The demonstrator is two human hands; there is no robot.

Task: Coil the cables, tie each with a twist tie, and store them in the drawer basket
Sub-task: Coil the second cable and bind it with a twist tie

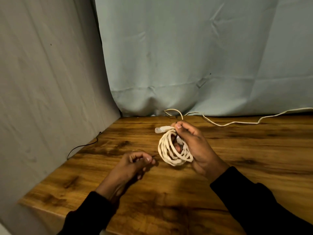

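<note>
The desk (pixel 220 167) is carrying everything here, its wood top running back to a grey-green cloth backdrop (pixel 186 56). A second cream cable (pixel 237 122) is trailing loose along the desk's back edge toward the right, not yet coiled. The right hand (pixel 194 146) is holding the coiled cream cable (pixel 171 153) just above the middle of the desk, fingers (pixel 179 127) curled through the loops and thumb pinning the white plug end (pixel 162 129) at the top. The left hand (pixel 135 162) is hovering just beside the coil, toward the front-left, its fingertips pinched on something thin and dark, probably a twist tie (pixel 155 156), though it is too small to be sure. Another thin dark wire (pixel 84 145) is lying at the left edge.

Risks, as I judge them: the loops are sitting unevenly, so loosening the right grip while threading the tie could let the coil spring apart. The tie is slight and could slip from the pinch. No drawer basket is showing.
</note>
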